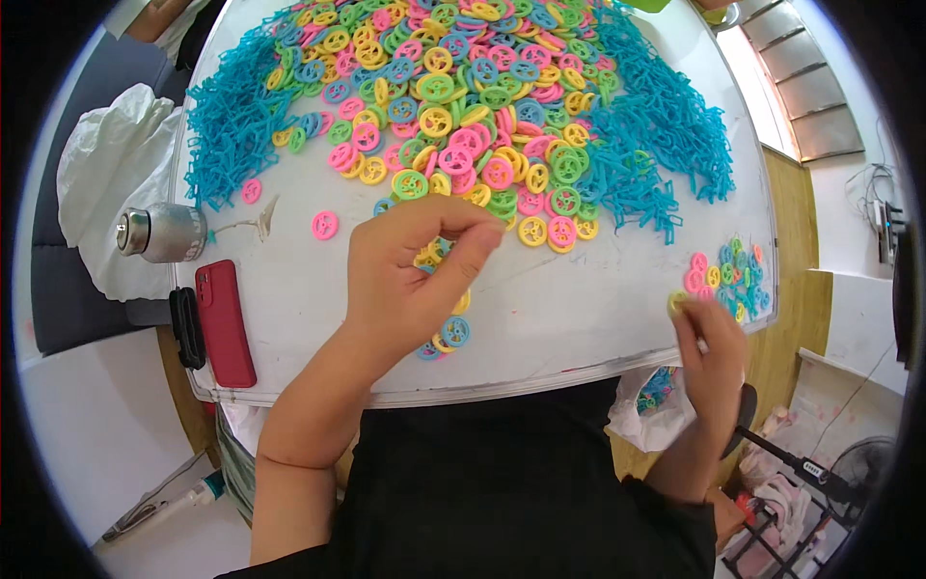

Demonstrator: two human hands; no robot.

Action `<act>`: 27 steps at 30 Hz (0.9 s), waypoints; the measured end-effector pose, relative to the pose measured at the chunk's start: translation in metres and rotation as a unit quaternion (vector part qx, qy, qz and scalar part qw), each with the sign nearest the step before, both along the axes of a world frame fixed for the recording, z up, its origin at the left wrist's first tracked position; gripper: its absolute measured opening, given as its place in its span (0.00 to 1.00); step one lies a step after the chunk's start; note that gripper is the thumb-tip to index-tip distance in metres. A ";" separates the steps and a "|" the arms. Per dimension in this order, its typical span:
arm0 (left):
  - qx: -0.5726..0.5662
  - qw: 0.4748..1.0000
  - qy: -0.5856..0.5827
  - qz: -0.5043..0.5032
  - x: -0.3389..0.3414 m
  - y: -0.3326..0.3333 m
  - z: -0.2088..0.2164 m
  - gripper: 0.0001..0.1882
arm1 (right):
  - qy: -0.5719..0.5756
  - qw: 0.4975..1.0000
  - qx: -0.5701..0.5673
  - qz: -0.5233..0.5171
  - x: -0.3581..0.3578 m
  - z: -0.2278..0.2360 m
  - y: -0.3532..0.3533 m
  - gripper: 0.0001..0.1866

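A big heap of small plastic wheels (463, 140) in pink, yellow, green and blue covers the far middle of the white table (598, 299). My left hand (400, 275) hovers at the heap's near edge, thumb and forefinger pinched; what lies between them, if anything, cannot be made out. Several wheels (453, 331) show below that hand, partly hidden by it. On the right, my right hand (714, 352) pinches a yellow-green wheel (678, 301). Just beyond it is a small group of wheels and blue pieces (738, 275).
Blue plastic link pieces are piled left (231, 121) and right (666, 125) of the wheels. A red phone (225, 323), a black case (187, 328) and a silver bottle (164, 233) line the left edge. A white bag (651, 415) hangs below the front edge.
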State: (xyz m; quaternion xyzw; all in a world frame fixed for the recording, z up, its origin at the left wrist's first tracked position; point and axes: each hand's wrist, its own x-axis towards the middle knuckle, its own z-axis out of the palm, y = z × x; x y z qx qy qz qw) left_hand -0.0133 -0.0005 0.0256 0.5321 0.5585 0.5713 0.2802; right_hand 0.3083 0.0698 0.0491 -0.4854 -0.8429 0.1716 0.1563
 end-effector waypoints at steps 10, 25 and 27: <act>-0.018 0.999 0.014 0.022 -0.003 0.000 0.009 0.02 | -0.058 0.983 0.164 0.064 -0.097 -0.052 0.053 0.09; -0.031 0.966 0.194 -0.166 0.027 -0.028 0.031 0.20 | 0.254 0.914 -0.175 0.263 -0.090 0.011 -0.015 0.07; -0.104 0.957 0.176 -0.206 0.031 -0.037 0.026 0.18 | 0.268 0.912 -0.220 0.220 -0.089 0.008 -0.023 0.06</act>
